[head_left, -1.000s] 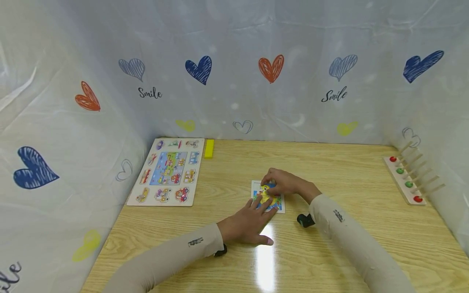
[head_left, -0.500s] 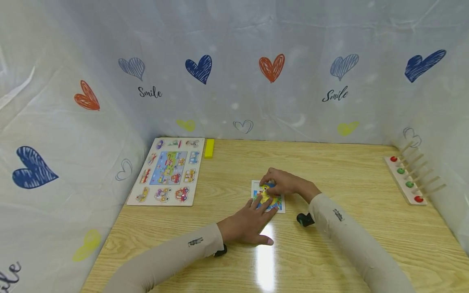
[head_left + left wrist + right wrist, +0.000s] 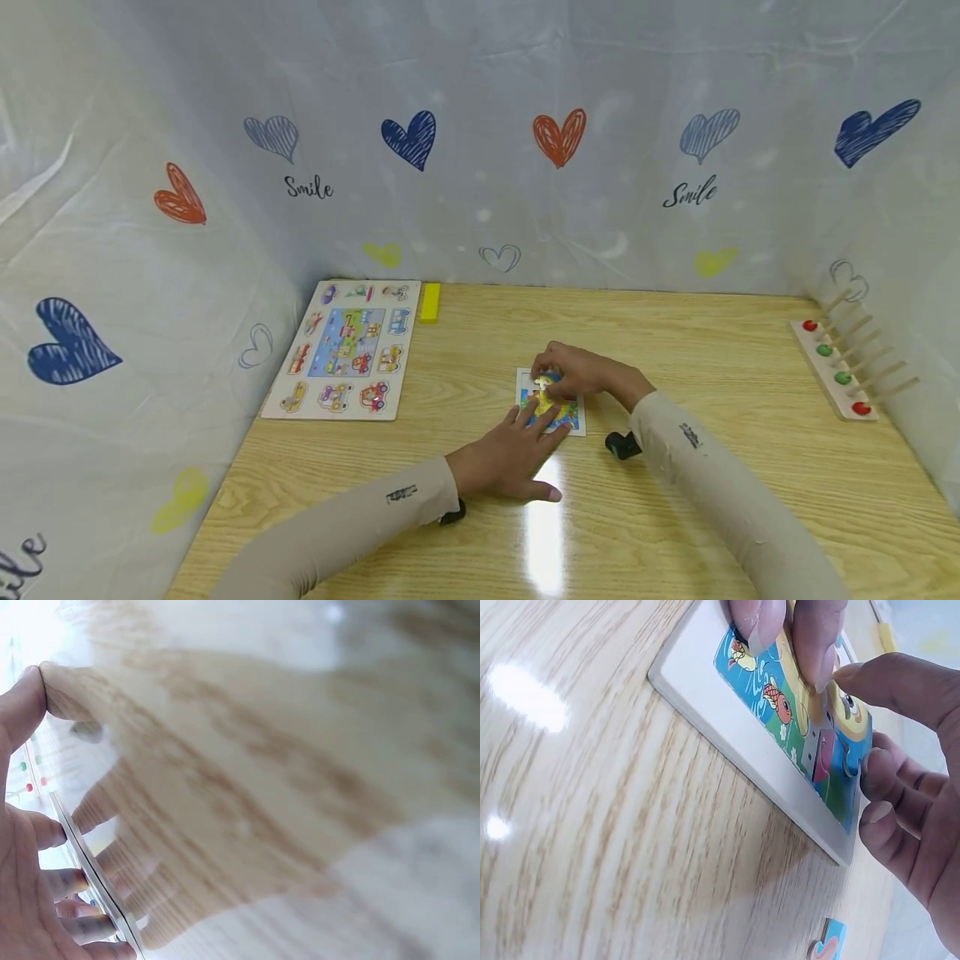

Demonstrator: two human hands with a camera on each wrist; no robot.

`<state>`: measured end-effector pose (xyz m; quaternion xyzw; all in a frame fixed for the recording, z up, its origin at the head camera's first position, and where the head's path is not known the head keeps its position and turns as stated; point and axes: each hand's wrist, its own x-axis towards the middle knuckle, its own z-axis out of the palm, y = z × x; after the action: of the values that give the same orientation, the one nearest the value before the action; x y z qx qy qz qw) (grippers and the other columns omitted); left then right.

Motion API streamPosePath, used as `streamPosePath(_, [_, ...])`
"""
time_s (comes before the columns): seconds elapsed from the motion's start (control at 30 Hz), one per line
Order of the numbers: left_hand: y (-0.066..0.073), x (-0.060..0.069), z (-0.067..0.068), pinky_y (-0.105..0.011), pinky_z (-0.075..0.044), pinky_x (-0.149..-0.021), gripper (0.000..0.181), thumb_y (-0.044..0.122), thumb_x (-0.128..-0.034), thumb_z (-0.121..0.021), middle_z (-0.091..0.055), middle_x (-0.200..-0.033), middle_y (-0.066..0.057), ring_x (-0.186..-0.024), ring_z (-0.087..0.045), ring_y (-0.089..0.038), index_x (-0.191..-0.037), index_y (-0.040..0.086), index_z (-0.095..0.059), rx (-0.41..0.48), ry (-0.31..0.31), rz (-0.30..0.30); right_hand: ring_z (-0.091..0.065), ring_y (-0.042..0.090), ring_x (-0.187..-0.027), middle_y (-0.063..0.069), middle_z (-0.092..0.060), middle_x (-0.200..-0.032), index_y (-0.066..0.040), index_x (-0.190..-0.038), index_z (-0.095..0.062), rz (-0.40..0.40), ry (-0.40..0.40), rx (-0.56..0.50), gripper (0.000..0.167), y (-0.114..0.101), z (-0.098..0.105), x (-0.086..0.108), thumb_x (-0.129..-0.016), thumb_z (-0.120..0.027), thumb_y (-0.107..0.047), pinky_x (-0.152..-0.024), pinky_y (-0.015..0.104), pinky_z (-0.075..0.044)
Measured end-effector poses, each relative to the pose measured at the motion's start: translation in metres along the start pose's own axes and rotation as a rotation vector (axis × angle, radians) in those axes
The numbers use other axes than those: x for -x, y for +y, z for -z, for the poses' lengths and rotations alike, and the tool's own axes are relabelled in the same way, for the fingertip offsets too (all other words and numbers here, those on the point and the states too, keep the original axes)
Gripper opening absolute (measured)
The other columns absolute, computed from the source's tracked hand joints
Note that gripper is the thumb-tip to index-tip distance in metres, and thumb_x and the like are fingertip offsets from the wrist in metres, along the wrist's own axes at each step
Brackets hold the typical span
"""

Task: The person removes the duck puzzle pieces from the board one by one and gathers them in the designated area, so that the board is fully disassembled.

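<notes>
A small white-framed picture puzzle [image 3: 582, 428] lies on the wooden table in front of the person. The left hand [image 3: 504, 460] rests spread over its near part, fingers straight and thumb held apart; in the left wrist view the fingers of that hand [image 3: 26, 885] reach over the board's edge. At the puzzle's far side the right hand [image 3: 588, 372] is bent over the picture. The right wrist view shows this hand [image 3: 922, 802] pinching a yellow and blue piece with an eye [image 3: 850, 712], tilted above the board. Fingertips partly cover the picture.
A large vehicle puzzle board [image 3: 277, 400] lies at the back left, beside a yellow block [image 3: 430, 302]. On the far right stands a wooden rack [image 3: 832, 383] with sticks and red and green beads. A loose piece [image 3: 831, 939] lies near the small puzzle.
The head view has shifted slightly. The right fingers and the piece have moved very little at the puzzle's far side; the left hand stays in place.
</notes>
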<state>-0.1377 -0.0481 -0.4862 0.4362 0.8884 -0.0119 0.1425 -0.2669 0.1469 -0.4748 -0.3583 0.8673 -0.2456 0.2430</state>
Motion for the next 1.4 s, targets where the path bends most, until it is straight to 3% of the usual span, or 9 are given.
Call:
streamPosePath(0.33, [0.000, -0.001, -0.001, -0.058, -0.031, -0.117, 0.095, 0.077, -0.0941, -0.035, -0.010, -0.168, -0.018, -0.152, -0.011, -0.049, -0.163, 0.014, -0.014, -0.022, 0.000, 0.007, -0.055, 0.018, -0.102, 0.003, -0.061, -0.115, -0.016, -0.116, -0.068, 0.032, 0.022, -0.018, 0.023, 0.002, -0.001, -0.001, -0.093, -0.071, -0.012, -0.094, 0.041, -0.049])
streamPosePath(0.53, [0.000, -0.002, -0.002, -0.057, -0.031, -0.117, 0.096, 0.078, -0.0934, -0.033, -0.010, -0.168, -0.017, -0.152, -0.012, -0.049, -0.163, 0.015, -0.014, -0.035, -0.001, 0.009, -0.060, 0.016, -0.091, 0.006, -0.065, -0.114, -0.012, -0.123, -0.064, 0.027, 0.047, -0.058, 0.028, 0.004, -0.002, 0.000, -0.096, -0.068, -0.011, -0.084, 0.035, -0.052])
streamPosePath(0.8, [0.000, -0.002, -0.001, -0.058, -0.031, -0.117, 0.096, 0.078, -0.0931, -0.036, -0.013, -0.168, -0.017, -0.152, -0.014, -0.048, -0.162, 0.015, -0.015, -0.028, 0.005, 0.015, -0.059, 0.015, -0.084, 0.003, -0.066, -0.101, -0.012, -0.110, -0.069, 0.077, 0.088, -0.081, 0.014, 0.007, -0.002, 0.003, -0.097, -0.068, -0.011, -0.077, 0.032, -0.051])
streamPosePath(1.1, [0.002, -0.002, 0.001, -0.058, -0.032, -0.116, 0.096, 0.077, -0.0927, -0.040, -0.015, -0.168, -0.016, -0.152, -0.016, -0.047, -0.162, 0.015, -0.017, -0.021, 0.016, 0.018, -0.060, 0.013, -0.090, 0.001, -0.067, -0.103, -0.013, -0.115, -0.069, 0.063, 0.098, -0.058, 0.017, 0.010, -0.003, 0.005, -0.097, -0.067, -0.014, -0.080, 0.032, -0.051])
streamPosePath(1.4, [0.002, -0.001, 0.001, -0.057, -0.032, -0.116, 0.096, 0.076, -0.0927, -0.041, -0.013, -0.168, -0.016, -0.152, -0.015, -0.049, -0.162, 0.015, -0.016, -0.008, 0.005, 0.018, -0.061, 0.014, -0.091, 0.002, -0.068, -0.105, -0.010, -0.116, -0.067, 0.058, 0.125, -0.112, 0.018, 0.007, -0.004, 0.010, -0.098, -0.066, -0.014, -0.082, 0.033, -0.052])
